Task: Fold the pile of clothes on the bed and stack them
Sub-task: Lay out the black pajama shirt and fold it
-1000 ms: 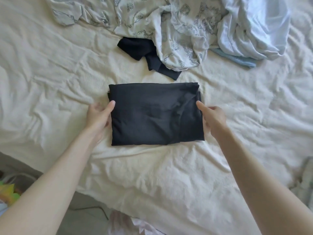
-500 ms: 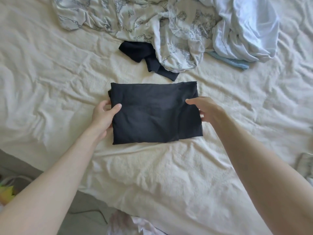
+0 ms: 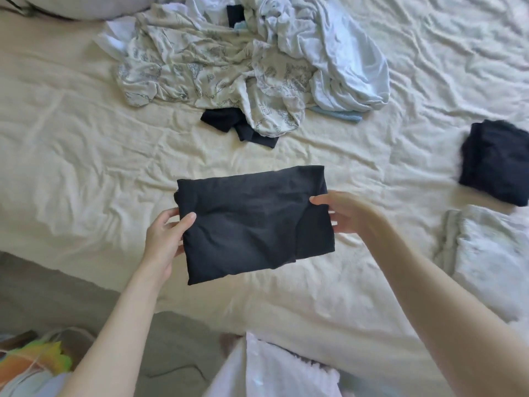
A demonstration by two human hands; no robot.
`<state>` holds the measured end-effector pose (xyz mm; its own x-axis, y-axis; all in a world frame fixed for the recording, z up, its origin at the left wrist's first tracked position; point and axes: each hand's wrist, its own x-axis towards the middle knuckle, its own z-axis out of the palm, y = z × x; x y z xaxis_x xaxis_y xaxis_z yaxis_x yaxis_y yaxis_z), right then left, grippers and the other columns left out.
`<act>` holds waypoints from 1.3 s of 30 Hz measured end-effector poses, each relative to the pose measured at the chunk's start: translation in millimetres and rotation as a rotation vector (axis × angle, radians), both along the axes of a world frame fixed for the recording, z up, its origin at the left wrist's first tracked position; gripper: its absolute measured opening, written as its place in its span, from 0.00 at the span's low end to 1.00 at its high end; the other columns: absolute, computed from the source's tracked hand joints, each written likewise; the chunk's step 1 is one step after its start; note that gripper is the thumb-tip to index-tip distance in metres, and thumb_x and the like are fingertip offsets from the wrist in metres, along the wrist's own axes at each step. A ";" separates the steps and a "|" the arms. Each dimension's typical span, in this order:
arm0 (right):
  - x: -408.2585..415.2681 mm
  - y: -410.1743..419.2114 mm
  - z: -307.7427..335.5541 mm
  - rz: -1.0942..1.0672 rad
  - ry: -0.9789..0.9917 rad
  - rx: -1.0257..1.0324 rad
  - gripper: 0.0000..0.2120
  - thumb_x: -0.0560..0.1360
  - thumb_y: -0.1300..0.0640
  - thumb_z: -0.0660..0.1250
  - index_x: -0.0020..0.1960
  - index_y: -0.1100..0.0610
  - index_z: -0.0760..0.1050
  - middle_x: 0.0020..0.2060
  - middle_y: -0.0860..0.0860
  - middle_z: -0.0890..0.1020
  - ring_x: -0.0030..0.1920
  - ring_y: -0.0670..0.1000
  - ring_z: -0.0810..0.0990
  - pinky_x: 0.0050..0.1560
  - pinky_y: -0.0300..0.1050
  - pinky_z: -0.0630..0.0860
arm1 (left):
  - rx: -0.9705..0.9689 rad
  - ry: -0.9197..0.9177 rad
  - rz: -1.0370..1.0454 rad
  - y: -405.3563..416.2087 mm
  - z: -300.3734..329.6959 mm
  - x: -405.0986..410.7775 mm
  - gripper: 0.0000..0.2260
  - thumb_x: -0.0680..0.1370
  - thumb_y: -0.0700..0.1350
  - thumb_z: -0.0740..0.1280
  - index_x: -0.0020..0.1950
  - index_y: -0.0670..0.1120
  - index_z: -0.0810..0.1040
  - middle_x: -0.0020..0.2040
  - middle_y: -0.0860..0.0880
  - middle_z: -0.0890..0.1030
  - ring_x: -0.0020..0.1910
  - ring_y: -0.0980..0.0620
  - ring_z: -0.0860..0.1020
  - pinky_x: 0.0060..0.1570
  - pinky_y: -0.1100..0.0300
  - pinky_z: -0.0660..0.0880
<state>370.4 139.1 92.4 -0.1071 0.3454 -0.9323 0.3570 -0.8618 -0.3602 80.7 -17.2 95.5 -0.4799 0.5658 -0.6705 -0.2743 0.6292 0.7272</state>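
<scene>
A folded black garment (image 3: 252, 222) hangs just above the cream bed sheet (image 3: 86, 167), held flat at both short ends. My left hand (image 3: 164, 242) grips its left edge, thumb on top and fingers underneath. My right hand (image 3: 346, 213) grips its right edge the same way. The unfolded pile (image 3: 243, 67) of printed white and pale blue clothes lies at the far middle of the bed, with a loose black piece (image 3: 237, 126) poking out of its near side.
A folded black stack (image 3: 495, 161) sits at the right edge of the bed, and a folded pale garment (image 3: 492, 253) lies just in front of it. The bed's near edge runs across the lower left, with grey floor (image 3: 57, 299) and colourful items (image 3: 37, 359) below.
Both hands slid under the black garment's ends and lifted it off the sheet. The view has swung to the right, and the folded stacks at the right have come into sight.
</scene>
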 end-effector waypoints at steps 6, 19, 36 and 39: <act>52.2 -87.7 31.6 -0.157 0.013 -0.065 0.13 0.73 0.57 0.70 0.57 0.54 0.77 0.53 0.52 0.81 0.52 0.54 0.80 0.47 0.50 0.77 | -0.017 -0.043 -0.109 -44.1 29.9 32.2 0.07 0.74 0.47 0.71 0.50 0.54 0.77 0.39 0.54 0.84 0.37 0.56 0.82 0.37 0.59 0.76; 213.9 -182.7 105.7 -0.613 0.015 0.153 0.08 0.75 0.58 0.68 0.54 0.52 0.80 0.46 0.49 0.84 0.48 0.51 0.81 0.38 0.44 0.76 | 0.056 -0.063 -0.470 -17.6 93.3 181.1 0.08 0.74 0.46 0.72 0.51 0.52 0.78 0.42 0.51 0.84 0.39 0.54 0.82 0.37 0.59 0.76; 463.5 -141.0 85.9 -0.991 -0.076 0.306 0.09 0.75 0.60 0.67 0.54 0.54 0.78 0.45 0.50 0.83 0.43 0.50 0.81 0.36 0.42 0.75 | 0.088 0.052 -0.788 128.8 75.3 471.2 0.09 0.73 0.47 0.72 0.52 0.50 0.78 0.41 0.53 0.82 0.34 0.60 0.80 0.32 0.65 0.74; 473.5 -139.6 73.7 -1.166 -0.013 0.207 0.07 0.75 0.61 0.66 0.52 0.53 0.77 0.45 0.50 0.82 0.45 0.51 0.80 0.39 0.45 0.77 | 0.152 0.169 -0.916 175.1 72.9 516.0 0.09 0.74 0.46 0.71 0.53 0.48 0.78 0.39 0.53 0.81 0.30 0.63 0.79 0.28 0.70 0.71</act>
